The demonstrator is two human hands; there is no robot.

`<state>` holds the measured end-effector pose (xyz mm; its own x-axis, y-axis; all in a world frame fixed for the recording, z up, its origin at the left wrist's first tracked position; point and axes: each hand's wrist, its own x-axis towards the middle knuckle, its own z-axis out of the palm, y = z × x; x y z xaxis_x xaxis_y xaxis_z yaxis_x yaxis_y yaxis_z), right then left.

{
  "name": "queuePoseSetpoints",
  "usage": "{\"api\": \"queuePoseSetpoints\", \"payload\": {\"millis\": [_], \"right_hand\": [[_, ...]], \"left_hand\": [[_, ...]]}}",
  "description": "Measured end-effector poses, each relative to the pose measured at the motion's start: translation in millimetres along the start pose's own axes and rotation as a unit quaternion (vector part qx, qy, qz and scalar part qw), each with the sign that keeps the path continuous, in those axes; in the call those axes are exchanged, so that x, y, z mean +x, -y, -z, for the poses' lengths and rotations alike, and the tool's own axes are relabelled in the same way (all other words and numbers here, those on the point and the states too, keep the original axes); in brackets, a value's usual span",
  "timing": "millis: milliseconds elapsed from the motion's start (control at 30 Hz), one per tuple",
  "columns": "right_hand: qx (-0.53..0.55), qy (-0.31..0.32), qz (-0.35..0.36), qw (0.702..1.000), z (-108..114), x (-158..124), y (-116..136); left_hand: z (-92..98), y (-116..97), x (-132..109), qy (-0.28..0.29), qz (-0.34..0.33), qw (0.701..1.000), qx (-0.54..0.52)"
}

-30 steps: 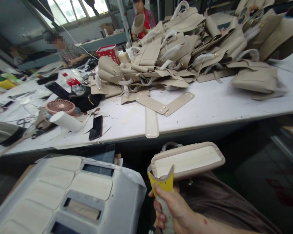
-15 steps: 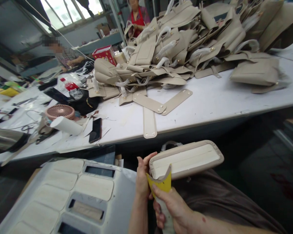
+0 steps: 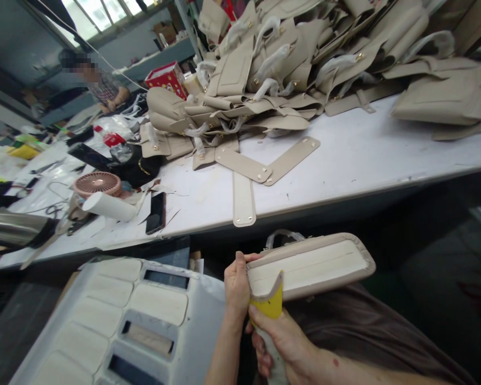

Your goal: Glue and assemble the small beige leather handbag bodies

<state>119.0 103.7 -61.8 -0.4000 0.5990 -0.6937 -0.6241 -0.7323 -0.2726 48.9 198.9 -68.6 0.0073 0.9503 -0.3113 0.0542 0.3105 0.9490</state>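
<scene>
A beige bag piece (image 3: 328,262) with a pale inset panel and gathered rim lies tilted over my lap. My left hand (image 3: 238,283) grips its left end, thumb up against the rim. In my right hand (image 3: 278,334) is a tool with a yellow curved blade (image 3: 269,305) and a pale handle; the blade touches the rim at the lower left corner of the piece. A clear-wrapped handle (image 3: 282,235) shows behind the bag piece.
A white table (image 3: 344,166) carries a heap of beige bag parts (image 3: 240,69), flat straps (image 3: 292,160), a phone (image 3: 156,213), a white roll (image 3: 109,207) and a pink fan (image 3: 97,183). Lower left, a tray (image 3: 200,321) holds pale oval panels. A person (image 3: 104,88) sits beyond.
My left hand has closed onto the bag piece's end, its fingers less spread. The bag piece has shifted slightly right. The whole view has moved a little.
</scene>
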Motion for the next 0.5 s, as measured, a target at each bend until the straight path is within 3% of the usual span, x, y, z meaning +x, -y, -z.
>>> {"api": "queuePoseSetpoints", "payload": {"millis": [167,267,367,500], "right_hand": [[0.007,0.005,0.017,1.0,5,2,6],[-0.001,0.005,0.03,1.0,8,4,6],[-0.016,0.021,0.036,0.999,12,5,5],[-0.019,0.033,0.028,0.999,17,-1,5]], "left_hand": [[-8.0,-3,4,-0.021,-0.05,0.992,0.116],[-9.9,-6,4,-0.033,-0.089,0.969,0.226],[-13.8,-11,3,-0.052,-0.138,0.931,0.335],[-25.6,-20,2,-0.076,-0.183,0.841,0.503]]}}
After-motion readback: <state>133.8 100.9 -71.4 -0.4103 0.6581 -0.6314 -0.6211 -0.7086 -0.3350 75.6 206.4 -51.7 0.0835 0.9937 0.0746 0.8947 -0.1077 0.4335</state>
